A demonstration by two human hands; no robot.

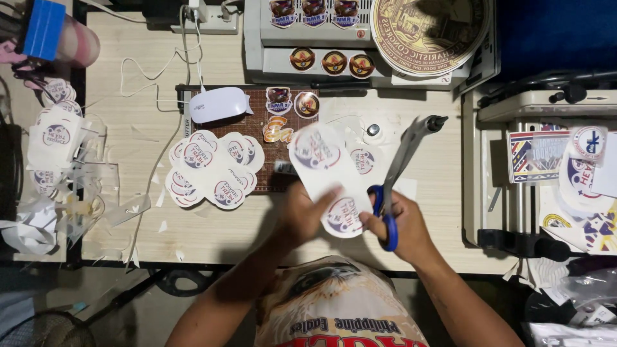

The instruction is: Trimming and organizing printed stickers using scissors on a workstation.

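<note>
The left hand (pixel 302 215) pinches a white strip of round printed stickers (pixel 328 173) running toward eleven o'clock, while the right hand (pixel 402 225) grips blue-handled steel scissors (pixel 402 167) pointing one o'clock.

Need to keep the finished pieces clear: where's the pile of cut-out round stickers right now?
In the head view, the pile of cut-out round stickers lies on the table left of the left hand, just below the white mouse.
</note>
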